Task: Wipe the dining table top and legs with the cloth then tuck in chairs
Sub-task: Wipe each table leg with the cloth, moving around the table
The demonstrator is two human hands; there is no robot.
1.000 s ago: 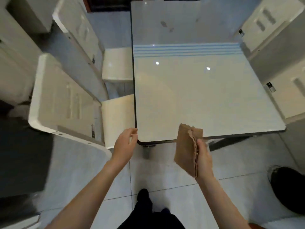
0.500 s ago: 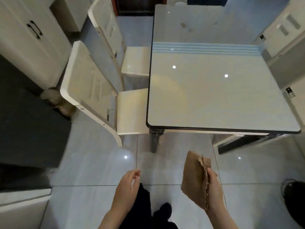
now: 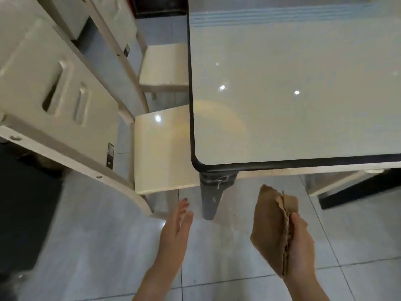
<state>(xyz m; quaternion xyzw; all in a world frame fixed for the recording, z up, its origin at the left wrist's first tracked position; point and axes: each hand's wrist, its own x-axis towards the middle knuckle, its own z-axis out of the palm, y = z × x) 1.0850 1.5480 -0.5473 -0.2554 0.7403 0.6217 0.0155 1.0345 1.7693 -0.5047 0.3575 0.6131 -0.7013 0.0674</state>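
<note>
Two pale chairs (image 3: 65, 101) stand at the left, their seats (image 3: 160, 148) partly under the table (image 3: 293, 83). The left hand (image 3: 175, 231) is open, fingers straight and together, holding nothing and touching nothing, just left of the dark table leg (image 3: 211, 196). Right of the leg, the right hand (image 3: 300, 246) grips a folded brown cloth (image 3: 269, 227), held upright in the air below the table's near edge, above the tiled floor (image 3: 97, 246).

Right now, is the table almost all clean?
Can't tell whether the top is wiped; it's shiny and bare. The right hand holds the cloth near the leg, not touching yet. The left hand is empty. Two chairs still stick out.
</note>
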